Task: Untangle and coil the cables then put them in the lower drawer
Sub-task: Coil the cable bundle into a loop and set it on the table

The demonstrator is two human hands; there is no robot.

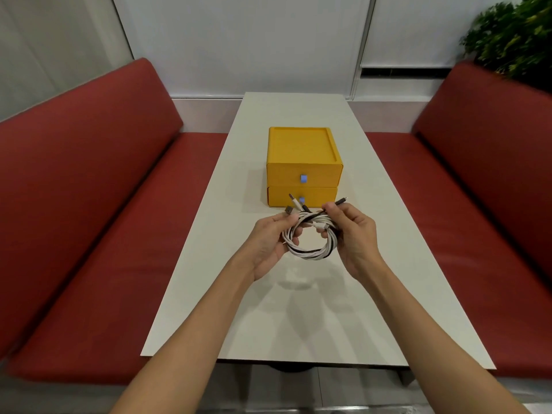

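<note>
A bundle of white and black cables (310, 253), wound together into one loop, hangs between a person's two hands above the white bench (298, 324). The left hand (267, 245) cups the loop's left side with fingers curled round the strands. The right hand (354, 234) pinches the top of the loop and wraps its right side. Several plug ends (291, 198) stick out from the top of the bundle, away from the person.

The lower drawer (280, 199) lies straight ahead, just beyond the hands, at the base of a yellow drawer unit (298, 144). It sits closed, as does the upper drawer (286, 174). Its blue pull tab (302, 200) shows just beyond the loose plugs, roughly midway between the hands, so neither is clearly nearer. Both hands are occupied; one would likely have to let go to pull the drawer toward the person. Whether the two colours are truly untangled cannot be told.
</note>
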